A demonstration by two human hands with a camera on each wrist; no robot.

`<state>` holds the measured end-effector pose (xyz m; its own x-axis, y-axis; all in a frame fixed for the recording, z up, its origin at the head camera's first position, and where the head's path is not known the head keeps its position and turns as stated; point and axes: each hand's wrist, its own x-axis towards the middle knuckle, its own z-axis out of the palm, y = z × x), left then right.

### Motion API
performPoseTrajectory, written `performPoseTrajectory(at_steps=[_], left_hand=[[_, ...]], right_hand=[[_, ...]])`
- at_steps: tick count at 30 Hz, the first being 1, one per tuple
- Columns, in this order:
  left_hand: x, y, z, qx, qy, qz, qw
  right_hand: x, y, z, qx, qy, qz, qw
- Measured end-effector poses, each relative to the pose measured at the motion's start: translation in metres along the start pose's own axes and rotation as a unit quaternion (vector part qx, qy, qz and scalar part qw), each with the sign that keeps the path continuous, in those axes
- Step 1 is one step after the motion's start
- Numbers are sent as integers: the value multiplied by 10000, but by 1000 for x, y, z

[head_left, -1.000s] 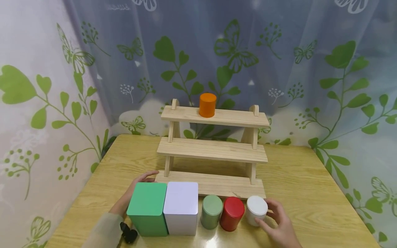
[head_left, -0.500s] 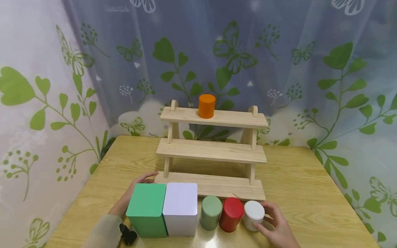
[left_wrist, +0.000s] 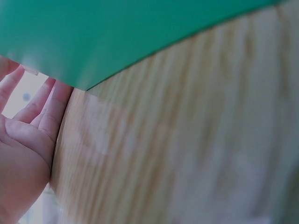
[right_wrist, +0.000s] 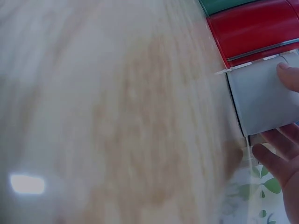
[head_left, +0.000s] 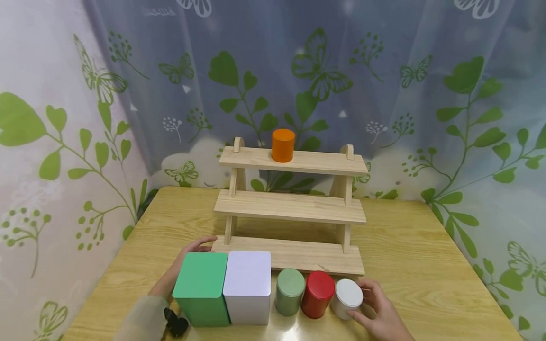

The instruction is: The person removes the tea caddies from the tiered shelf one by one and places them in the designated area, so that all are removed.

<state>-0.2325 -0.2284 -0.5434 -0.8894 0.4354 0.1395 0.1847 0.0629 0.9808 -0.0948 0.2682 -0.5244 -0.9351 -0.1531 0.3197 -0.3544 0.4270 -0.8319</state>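
Observation:
My right hand (head_left: pixel 381 312) holds a small white round canister (head_left: pixel 347 296), thumb at its near side and fingers at its far right. The canister stands on the table beside a red canister (head_left: pixel 317 294). Left of that stands a pale green canister (head_left: pixel 289 292). A white-lilac square box (head_left: pixel 247 284) and a green square box (head_left: pixel 200 286) stand side by side further left. My left hand (head_left: pixel 198 245) lies beyond the green box, at the left end of the wooden shelf's lowest step; the box hides part of it. In the left wrist view its fingers (left_wrist: pixel 56 107) are extended.
A three-step wooden shelf (head_left: pixel 290 206) stands behind the row. An orange canister (head_left: pixel 283 145) sits on its top step. The wooden table (head_left: pixel 409 255) extends to both sides, and a leaf-patterned curtain (head_left: pixel 384 94) hangs behind. A black object (head_left: pixel 176 323) is at my left sleeve.
My right hand has shifted the white canister slightly left, closing the gap to the red canister. The left hand has kept its place.

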Motion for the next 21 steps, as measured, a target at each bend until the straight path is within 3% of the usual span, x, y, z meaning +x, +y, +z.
performPoseTrajectory(at_steps=[5, 9, 12, 21], left_hand=[[0, -1, 0, -22, -76, 192, 9998], [1, -2, -1, 38, -210, 492, 9986], [1, -2, -1, 20, -221, 521, 9984], [1, -2, -1, 44, -157, 490, 9987]], right_hand=[[0, 3, -1, -124, -22, -309, 9994], [3, 7, -4, -67, 100, -1016, 9948], [7, 8, -8, -140, 227, -1508, 9882], [16, -2, -25, -341, 252, -1399, 9893]])
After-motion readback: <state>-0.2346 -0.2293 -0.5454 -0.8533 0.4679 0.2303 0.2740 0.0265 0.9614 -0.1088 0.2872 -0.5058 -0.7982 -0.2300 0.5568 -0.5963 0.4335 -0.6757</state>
